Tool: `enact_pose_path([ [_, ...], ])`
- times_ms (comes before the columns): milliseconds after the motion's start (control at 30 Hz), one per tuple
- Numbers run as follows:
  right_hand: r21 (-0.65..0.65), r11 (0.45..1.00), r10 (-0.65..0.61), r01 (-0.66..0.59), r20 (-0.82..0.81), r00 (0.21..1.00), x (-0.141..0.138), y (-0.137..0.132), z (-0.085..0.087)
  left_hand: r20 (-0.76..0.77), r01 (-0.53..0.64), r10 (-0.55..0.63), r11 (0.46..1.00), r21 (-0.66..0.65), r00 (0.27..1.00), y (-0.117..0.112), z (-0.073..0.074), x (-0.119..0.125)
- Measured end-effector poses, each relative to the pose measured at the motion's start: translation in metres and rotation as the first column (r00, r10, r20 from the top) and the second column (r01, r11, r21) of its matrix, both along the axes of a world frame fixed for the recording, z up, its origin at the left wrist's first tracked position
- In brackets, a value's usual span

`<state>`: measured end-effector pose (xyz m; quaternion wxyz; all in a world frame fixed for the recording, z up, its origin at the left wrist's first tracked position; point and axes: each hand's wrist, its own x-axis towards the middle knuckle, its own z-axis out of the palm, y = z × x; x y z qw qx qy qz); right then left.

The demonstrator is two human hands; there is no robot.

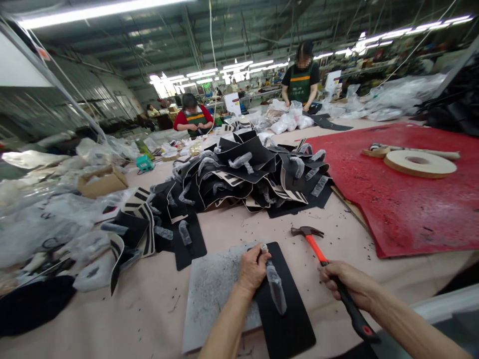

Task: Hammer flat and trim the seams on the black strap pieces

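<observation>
My left hand (pixel 253 268) is closed around a short metal rod (pixel 264 248), whose pale round top sticks up past the fingers. Its lower end is hidden. Just below the fingers, a plastic-wrapped handle (pixel 276 289) runs along a black panel (pixel 290 319). That panel lies partly over a grey slab (pixel 209 294) covered in dark specks. To the right, my right hand (pixel 346 283) grips a claw hammer (pixel 316 247) by its black and orange handle, with the head held over the table, apart from the panel.
A heap of black panels with wrapped handles (pixel 243 169) fills the table's middle. Red sheeting (pixel 411 199) with a tape roll (pixel 419 163) lies right. Plastic bags (pixel 48 229) and a cardboard box (pixel 103 182) are left. Two people (pixel 301 82) work across the table.
</observation>
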<state>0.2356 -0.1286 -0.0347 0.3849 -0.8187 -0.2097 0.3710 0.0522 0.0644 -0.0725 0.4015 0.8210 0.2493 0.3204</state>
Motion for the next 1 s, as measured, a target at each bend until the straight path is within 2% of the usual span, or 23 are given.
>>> enact_pose_path([
  [67,0.031,1.000,0.007,-0.005,-0.084,0.996,-0.014,0.006,0.022,-0.015,0.011,-0.011,1.000,0.005,1.000,0.000,-0.001,0.000],
  [100,0.062,0.998,0.015,-0.010,-0.068,0.998,-0.021,0.008,0.031,-0.019,0.014,-0.014,1.000,0.008,1.000,0.000,-0.002,0.000],
  [133,0.111,0.993,0.029,-0.027,-0.010,1.000,-0.028,0.010,0.040,-0.023,0.018,-0.018,1.000,0.011,1.000,0.000,-0.002,0.000],
  [200,0.219,0.969,0.064,-0.116,0.232,0.971,-0.038,0.009,0.050,-0.025,0.022,-0.022,1.000,0.019,0.999,0.000,-0.002,0.001],
  [233,0.240,0.953,0.083,-0.186,0.382,0.920,-0.041,0.008,0.052,-0.027,0.022,-0.021,1.000,0.023,0.999,0.000,-0.002,0.001],
  [300,0.169,0.924,0.172,-0.343,0.618,0.767,-0.041,0.004,0.054,-0.035,0.011,-0.010,0.999,0.032,0.999,0.001,-0.004,0.001],
  [400,-0.060,0.849,0.398,-0.525,0.727,0.560,-0.035,-0.001,0.066,-0.050,-0.009,0.011,0.999,0.046,0.999,0.001,-0.006,0.001],
  [433,-0.091,0.834,0.421,-0.545,0.743,0.520,-0.033,-0.002,0.076,-0.050,-0.008,0.011,0.999,0.047,0.999,0.001,-0.007,0.001],
  [500,-0.024,0.856,0.337,-0.516,0.783,0.523,-0.032,0.000,0.099,-0.043,0.003,-0.001,0.999,0.048,0.999,0.000,-0.007,0.001],
  [567,0.182,0.893,0.118,-0.412,0.787,0.605,-0.037,0.004,0.116,-0.037,0.012,-0.010,0.998,0.054,0.999,0.000,-0.006,0.001],
  [600,0.285,0.890,0.007,-0.355,0.771,0.637,-0.040,0.006,0.118,-0.038,0.014,-0.012,0.998,0.056,0.999,0.000,-0.005,0.000],
  [633,0.343,0.880,-0.053,-0.329,0.759,0.649,-0.044,0.007,0.115,-0.042,0.017,-0.015,0.998,0.056,0.999,0.000,-0.004,0.000],
  [667,0.340,0.879,-0.052,-0.335,0.765,0.642,-0.046,0.006,0.106,-0.050,0.016,-0.013,0.998,0.053,0.999,0.001,-0.004,0.000],
  [700,0.278,0.887,0.012,-0.368,0.785,0.620,-0.048,0.004,0.094,-0.057,0.012,-0.009,0.999,0.049,0.998,0.001,-0.005,0.000],
  [767,0.017,0.882,0.283,-0.470,0.779,0.559,-0.044,-0.004,0.065,-0.066,0.005,-0.002,0.999,0.045,0.998,0.001,-0.006,0.000],
  [833,-0.169,0.852,0.451,-0.495,0.716,0.532,-0.032,-0.014,0.038,-0.064,0.004,0.000,0.999,0.053,0.998,0.001,-0.007,0.001],
  [900,-0.226,0.860,0.471,-0.458,0.696,0.541,-0.015,-0.021,0.019,-0.050,0.008,-0.005,0.998,0.063,0.999,0.001,-0.007,0.001],
  [1000,-0.245,0.882,0.450,-0.403,0.694,0.563,0.010,-0.020,0.000,-0.045,-0.002,0.005,0.998,0.064,0.999,0.000,-0.005,0.001],
])
